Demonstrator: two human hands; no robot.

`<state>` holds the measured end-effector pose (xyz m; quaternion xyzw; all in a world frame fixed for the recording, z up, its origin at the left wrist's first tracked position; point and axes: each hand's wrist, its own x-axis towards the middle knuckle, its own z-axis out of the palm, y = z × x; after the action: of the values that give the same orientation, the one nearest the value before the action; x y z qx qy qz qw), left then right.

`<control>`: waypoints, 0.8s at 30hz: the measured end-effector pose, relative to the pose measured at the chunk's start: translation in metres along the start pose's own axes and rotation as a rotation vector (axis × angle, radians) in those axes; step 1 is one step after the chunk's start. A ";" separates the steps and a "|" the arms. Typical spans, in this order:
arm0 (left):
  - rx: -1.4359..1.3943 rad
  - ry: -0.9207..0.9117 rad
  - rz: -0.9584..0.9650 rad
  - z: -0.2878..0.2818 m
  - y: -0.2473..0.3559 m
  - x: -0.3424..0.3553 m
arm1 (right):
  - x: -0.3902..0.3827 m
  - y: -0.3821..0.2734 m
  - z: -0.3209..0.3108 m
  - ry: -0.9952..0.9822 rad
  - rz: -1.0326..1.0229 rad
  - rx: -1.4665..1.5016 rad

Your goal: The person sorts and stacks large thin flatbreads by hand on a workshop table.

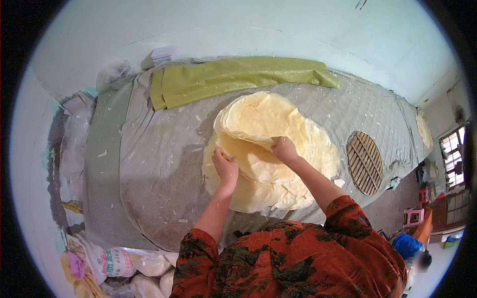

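A stack of thin, pale round flatbreads [271,149] lies on a grey quilted cloth [159,164], directly ahead of both hands, its long axis running away from the person. The right hand [284,149] pinches the folded top sheet's edge near the stack's centre. The left hand [226,166], fingers curled, presses the stack's left rim; both forearms reach forward.

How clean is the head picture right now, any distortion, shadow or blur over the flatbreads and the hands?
Head view: strong fisheye bend, the grey table cloth edges curve and the corners are black. Light is soft and even; a faint shadow lies left of the flatbread stack. The left hand and right hand are sharp, no glare. A patch at the lower right rim is blurred.
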<state>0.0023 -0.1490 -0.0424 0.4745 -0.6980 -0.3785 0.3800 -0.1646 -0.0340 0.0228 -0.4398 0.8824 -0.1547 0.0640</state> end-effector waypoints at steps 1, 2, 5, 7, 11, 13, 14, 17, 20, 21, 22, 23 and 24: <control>0.003 -0.003 -0.002 0.000 -0.002 -0.001 | 0.001 0.002 0.001 0.013 -0.004 0.045; 0.008 -0.096 -0.062 0.000 -0.005 -0.002 | 0.001 0.004 0.003 0.010 0.000 0.048; 0.043 -0.092 -0.047 0.006 -0.023 -0.004 | -0.001 0.002 0.009 0.002 -0.007 0.062; 0.065 -0.015 0.037 0.006 -0.017 0.001 | -0.002 0.004 0.007 0.014 0.021 0.082; -0.539 -0.128 -0.437 -0.013 0.007 -0.009 | 0.009 0.024 -0.001 0.078 -0.027 0.046; -0.718 -0.139 -0.675 -0.015 0.000 -0.025 | 0.015 0.010 -0.016 0.058 -0.108 0.031; -0.736 -0.213 -0.754 -0.012 -0.005 -0.040 | 0.014 0.004 -0.019 0.050 -0.098 0.033; -0.749 -0.331 -0.837 -0.010 0.009 -0.066 | 0.011 -0.003 -0.016 -0.022 -0.107 -0.107; -0.748 -0.430 -0.831 -0.009 0.014 -0.076 | 0.007 -0.003 -0.006 -0.005 -0.146 -0.098; -0.733 -0.435 -0.842 -0.010 0.015 -0.078 | 0.004 -0.007 -0.009 -0.046 -0.105 -0.108; -0.719 -0.439 -0.852 -0.011 0.017 -0.079 | 0.003 -0.010 -0.010 -0.086 -0.065 -0.119; -0.717 -0.432 -0.852 -0.012 0.018 -0.080 | 0.003 -0.010 -0.007 -0.088 -0.071 -0.115; -0.769 -0.376 -0.851 -0.012 0.021 -0.081 | 0.003 -0.008 -0.006 -0.090 -0.062 -0.110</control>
<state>0.0260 -0.0686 -0.0330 0.4658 -0.3153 -0.7998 0.2096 -0.1621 -0.0393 0.0312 -0.4764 0.8717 -0.0878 0.0743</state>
